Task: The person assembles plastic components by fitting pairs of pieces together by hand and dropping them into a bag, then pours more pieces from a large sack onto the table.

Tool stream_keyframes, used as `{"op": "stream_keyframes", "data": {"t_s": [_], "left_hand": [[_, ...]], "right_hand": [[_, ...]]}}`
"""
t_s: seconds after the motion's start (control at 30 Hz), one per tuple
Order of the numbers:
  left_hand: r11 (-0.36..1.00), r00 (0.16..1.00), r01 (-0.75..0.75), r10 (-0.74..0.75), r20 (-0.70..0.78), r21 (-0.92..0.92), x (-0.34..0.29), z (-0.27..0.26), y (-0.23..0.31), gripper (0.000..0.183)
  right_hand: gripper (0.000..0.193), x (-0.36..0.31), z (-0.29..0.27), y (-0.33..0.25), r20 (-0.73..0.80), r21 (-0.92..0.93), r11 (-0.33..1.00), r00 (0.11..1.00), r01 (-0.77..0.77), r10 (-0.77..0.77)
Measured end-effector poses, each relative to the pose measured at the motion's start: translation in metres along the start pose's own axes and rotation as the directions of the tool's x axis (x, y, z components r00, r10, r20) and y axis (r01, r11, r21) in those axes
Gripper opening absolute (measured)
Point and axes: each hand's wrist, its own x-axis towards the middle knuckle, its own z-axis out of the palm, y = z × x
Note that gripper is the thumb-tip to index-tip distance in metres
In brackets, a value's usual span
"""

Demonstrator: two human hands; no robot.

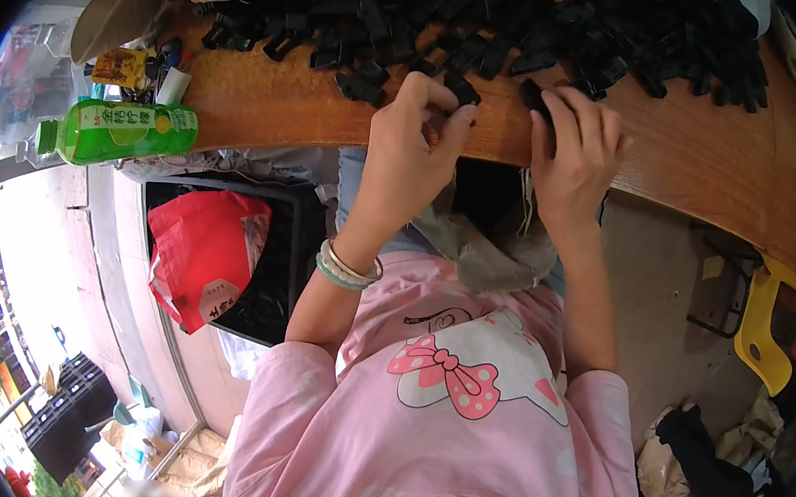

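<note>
My left hand (pixel 416 144) is at the near edge of the wooden table (pixel 267 109), its thumb and fingers closed on a small black plastic part (pixel 461 88). A little to the right, my right hand (pixel 577 156) grips another black plastic part (pixel 534 96) between thumb and fingers. The two parts are apart from each other. Just beyond both hands lies a wide heap of similar black plastic parts (pixel 373 23), with one small group (pixel 362 85) close to my left knuckles. Their exact shape is too dark to make out.
A green drink bottle (pixel 129 133) lies at the table's left end, near a yellow packet (pixel 118 67). Below it, a red bag (pixel 208 253) rests on a black crate (pixel 297 238). On the right are a yellow chair (pixel 763 331) and piled cloth (pixel 704 475).
</note>
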Motion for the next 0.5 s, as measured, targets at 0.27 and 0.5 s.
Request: {"op": "stream_keyframes", "data": {"t_s": [0.27,0.5], "left_hand": [[0.823,0.956,0.273,-0.176,0.233,-0.498,-0.001,0.004,0.005,0.037],[0.814,0.953,0.26,-0.13,0.274,-0.52,-0.005,0.004,0.01,0.028]], "right_hand": [[0.025,-0.002,-0.021,-0.02,0.102,0.698,0.695,0.985,-0.172,0.141],[0.025,0.0,-0.022,-0.02,0.108,0.773,0.603,0.977,-0.198,0.183]]}}
